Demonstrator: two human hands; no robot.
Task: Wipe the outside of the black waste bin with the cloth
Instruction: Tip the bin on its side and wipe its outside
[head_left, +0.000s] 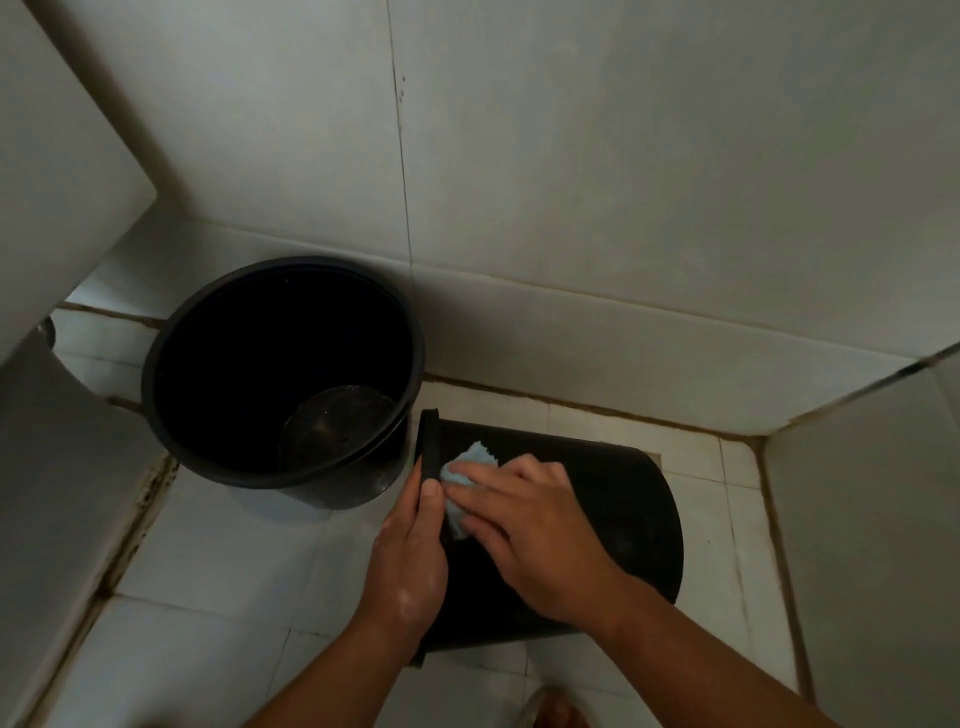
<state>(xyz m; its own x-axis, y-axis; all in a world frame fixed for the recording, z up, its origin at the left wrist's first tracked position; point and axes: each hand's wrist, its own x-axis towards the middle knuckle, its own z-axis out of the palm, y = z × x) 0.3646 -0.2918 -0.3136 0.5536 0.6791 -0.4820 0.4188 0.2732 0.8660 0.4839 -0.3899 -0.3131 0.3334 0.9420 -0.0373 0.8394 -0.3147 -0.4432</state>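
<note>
Two hands are on the black plastic waste bin (623, 499), which lies on its side on the white tiled floor (218, 561), rim to the left, just beside an upright round black bucket (311, 493). The left hand (410, 561) grips the rim. The right hand (540, 540) presses the small pale blue cloth (470, 460) flat under spread fingers. Best now: firm strokes rightward to the base, then roll the bin to reach its underside.

Black bucket (234, 338) upright on white tiled floor (218, 561), beside wall (623, 156).
</note>
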